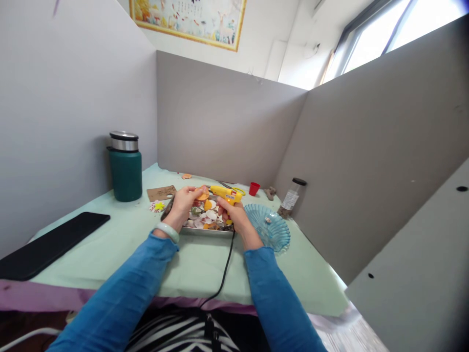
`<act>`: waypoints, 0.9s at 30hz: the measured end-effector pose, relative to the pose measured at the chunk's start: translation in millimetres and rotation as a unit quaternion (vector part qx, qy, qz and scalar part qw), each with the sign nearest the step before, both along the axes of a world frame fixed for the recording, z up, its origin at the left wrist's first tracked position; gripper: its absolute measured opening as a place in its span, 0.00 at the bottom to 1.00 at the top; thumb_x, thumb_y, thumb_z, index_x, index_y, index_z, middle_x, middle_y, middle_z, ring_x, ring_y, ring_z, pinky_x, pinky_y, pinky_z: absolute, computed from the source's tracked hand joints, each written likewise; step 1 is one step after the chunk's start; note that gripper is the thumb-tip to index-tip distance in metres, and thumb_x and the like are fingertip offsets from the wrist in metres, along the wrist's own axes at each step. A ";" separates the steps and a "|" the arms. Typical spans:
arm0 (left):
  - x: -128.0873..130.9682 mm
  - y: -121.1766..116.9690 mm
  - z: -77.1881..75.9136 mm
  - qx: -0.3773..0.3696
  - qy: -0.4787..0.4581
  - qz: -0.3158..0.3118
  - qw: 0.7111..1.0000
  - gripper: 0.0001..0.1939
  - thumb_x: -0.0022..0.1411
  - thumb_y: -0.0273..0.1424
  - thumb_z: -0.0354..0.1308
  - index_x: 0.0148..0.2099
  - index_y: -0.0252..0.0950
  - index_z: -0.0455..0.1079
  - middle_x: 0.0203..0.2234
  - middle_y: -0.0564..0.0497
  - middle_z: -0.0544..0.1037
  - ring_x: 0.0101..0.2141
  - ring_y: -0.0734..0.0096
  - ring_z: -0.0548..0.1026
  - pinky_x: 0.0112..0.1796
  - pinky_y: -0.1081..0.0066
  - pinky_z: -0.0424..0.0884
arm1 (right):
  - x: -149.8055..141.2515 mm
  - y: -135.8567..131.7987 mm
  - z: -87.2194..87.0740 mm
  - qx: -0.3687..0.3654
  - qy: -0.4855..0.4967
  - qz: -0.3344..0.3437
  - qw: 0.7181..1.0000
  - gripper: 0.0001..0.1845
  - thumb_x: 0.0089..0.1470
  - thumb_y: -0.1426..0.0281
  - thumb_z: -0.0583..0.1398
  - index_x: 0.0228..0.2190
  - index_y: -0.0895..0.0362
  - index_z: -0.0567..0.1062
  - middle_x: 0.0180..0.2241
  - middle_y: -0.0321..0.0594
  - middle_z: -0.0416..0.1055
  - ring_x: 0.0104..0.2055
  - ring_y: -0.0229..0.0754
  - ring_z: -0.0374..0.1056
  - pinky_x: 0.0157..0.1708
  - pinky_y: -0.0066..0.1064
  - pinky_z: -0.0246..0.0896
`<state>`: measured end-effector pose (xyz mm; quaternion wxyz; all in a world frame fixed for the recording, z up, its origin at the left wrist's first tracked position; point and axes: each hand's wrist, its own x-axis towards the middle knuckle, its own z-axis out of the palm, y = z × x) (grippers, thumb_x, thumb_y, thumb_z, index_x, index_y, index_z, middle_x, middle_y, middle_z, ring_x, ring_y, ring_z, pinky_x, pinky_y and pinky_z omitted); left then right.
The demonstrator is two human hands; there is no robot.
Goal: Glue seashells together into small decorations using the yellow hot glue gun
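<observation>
My right hand (234,215) is closed round the grip of a yellow glue gun (226,194), whose nozzle points left toward an orange shell (202,194). That shell is pinched in the fingers of my left hand (182,205). Both hands hover over a metal tray (205,230) filled with several shells of mixed colours. The gun's black cord (223,274) runs down off the table's front edge.
A blue shell-shaped glass dish (269,227) lies right of the tray. A green thermos (125,168) stands at the left; a black flat pad (47,244) lies near the left edge. A small red cup (254,188) and a clear jar (292,197) stand behind. Grey partitions enclose the table.
</observation>
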<state>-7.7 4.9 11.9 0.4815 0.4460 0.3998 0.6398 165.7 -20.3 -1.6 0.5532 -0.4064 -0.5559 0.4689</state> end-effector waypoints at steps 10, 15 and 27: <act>6.6 -6.0 2.7 -0.003 0.013 -0.005 1.000 0.24 0.38 0.39 0.74 0.33 0.33 0.67 0.24 0.49 0.78 0.23 0.70 0.75 0.22 0.75 0.67 | -4.1 -3.8 3.3 0.025 0.008 -0.027 0.999 0.16 0.43 0.57 0.67 0.25 0.56 0.73 0.18 0.31 0.68 0.15 0.30 0.54 0.16 0.25 0.52; 15.3 -6.3 -1.8 -0.018 0.009 -0.008 1.000 0.24 0.40 0.38 0.74 0.34 0.34 0.66 0.24 0.49 0.77 0.24 0.70 0.75 0.22 0.74 0.69 | -6.0 -4.5 3.7 0.071 -0.007 -0.068 0.995 0.15 0.41 0.62 0.68 0.32 0.54 0.75 0.24 0.32 0.71 0.19 0.32 0.59 0.20 0.26 0.59; 24.3 -13.6 -4.7 0.004 0.016 -0.073 0.997 0.27 0.35 0.43 0.75 0.32 0.34 0.68 0.23 0.51 0.75 0.24 0.71 0.73 0.21 0.75 0.66 | -14.1 -0.7 -0.4 0.163 -0.075 -0.147 0.973 0.13 0.47 0.60 0.65 0.32 0.55 0.78 0.32 0.39 0.77 0.35 0.42 0.72 0.33 0.28 0.66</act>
